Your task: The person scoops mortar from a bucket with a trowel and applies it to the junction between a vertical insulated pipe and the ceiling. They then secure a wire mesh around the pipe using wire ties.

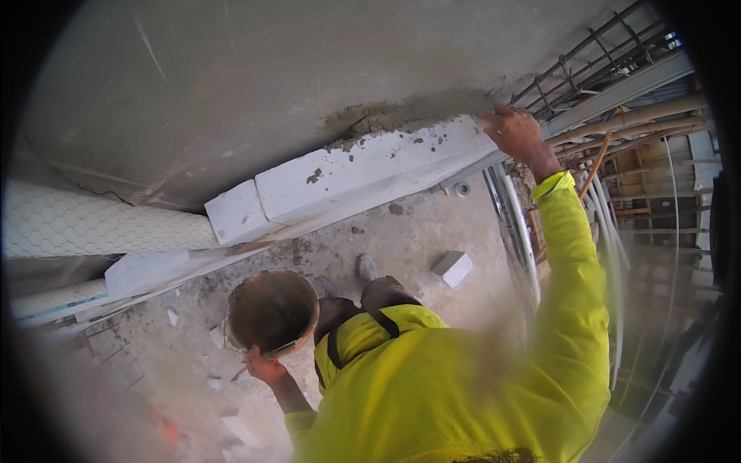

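My right hand (513, 131) reaches up to the far end of a row of white blocks (363, 174), fingers spread on the grey mortar (401, 114) packed between the blocks' top and the grey concrete surface (231, 85). My left hand (264, 366) grips the near rim of a round brown pan (272, 309) held low by my waist. The pan's inside looks dark and smeared. Both arms wear bright yellow sleeves (575, 262).
A roll of white hexagonal mesh (93, 224) lies left of the blocks. A loose white block (452, 267) and several block scraps sit on the dusty floor (417, 239). Steel rebar (594, 46), pipes and white conduits (610, 224) crowd the right side.
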Demonstrator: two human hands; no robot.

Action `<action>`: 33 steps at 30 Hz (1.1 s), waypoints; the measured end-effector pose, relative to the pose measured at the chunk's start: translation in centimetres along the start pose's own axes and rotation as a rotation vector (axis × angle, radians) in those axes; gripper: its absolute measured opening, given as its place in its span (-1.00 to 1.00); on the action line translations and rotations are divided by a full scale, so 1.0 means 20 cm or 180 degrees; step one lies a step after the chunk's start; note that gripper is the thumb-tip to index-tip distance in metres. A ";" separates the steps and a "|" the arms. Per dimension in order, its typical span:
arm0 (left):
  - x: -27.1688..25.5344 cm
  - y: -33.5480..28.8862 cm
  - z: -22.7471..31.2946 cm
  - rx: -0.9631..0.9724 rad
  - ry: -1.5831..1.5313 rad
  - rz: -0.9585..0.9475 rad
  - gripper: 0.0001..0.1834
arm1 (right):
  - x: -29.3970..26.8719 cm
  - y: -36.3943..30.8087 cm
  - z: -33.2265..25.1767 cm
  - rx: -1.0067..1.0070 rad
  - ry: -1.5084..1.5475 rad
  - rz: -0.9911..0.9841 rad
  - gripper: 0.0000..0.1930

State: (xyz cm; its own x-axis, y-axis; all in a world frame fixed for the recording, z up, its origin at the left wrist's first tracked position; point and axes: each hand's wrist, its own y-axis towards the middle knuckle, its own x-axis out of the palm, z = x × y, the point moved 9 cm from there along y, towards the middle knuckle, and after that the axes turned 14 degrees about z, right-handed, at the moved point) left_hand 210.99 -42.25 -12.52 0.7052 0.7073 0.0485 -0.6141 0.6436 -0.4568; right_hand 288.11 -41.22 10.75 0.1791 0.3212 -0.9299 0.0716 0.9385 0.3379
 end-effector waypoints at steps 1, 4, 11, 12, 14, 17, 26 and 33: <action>0.02 -0.03 0.01 0.0028 0.0019 0.0024 -0.49 | -0.02 0.00 0.03 -0.0020 -0.0035 0.0122 -0.63; 0.05 -0.06 0.05 -0.0004 0.0032 0.0070 -0.49 | -0.10 -0.01 0.00 0.0305 -0.0035 0.0010 -0.65; 0.12 -0.02 0.03 0.0003 0.0068 0.0125 -0.48 | 0.04 -0.29 0.10 0.1223 0.0855 -0.0253 -0.63; 0.11 -0.03 0.04 -0.0051 0.0072 0.0154 -0.48 | 0.04 -0.31 0.09 0.1850 0.1300 -0.0448 -0.61; 0.11 -0.02 0.06 -0.0162 0.0098 0.0184 -0.48 | 0.03 -0.39 0.00 0.3133 0.2186 -0.0834 -0.57; 0.09 0.07 0.05 -0.0277 0.0201 0.0155 -0.48 | 0.04 -0.36 -0.10 0.3670 0.2919 -0.0545 -0.53; 0.04 0.26 0.07 -0.0378 0.0150 -0.0170 -0.58 | 0.19 -0.04 -0.44 0.2799 0.2575 -0.1348 -0.59; 0.09 0.27 0.19 -0.0415 0.0340 -0.0275 -0.54 | 0.14 0.01 -0.75 0.2566 0.2032 -0.1110 -0.52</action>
State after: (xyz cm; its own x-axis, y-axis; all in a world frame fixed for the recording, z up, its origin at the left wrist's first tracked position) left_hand 207.65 -36.37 -11.54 0.7913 0.6114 0.0011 -0.5033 0.6523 -0.5667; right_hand 273.99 -38.31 6.05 -0.5026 0.2785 -0.8184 0.6847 0.7062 -0.1802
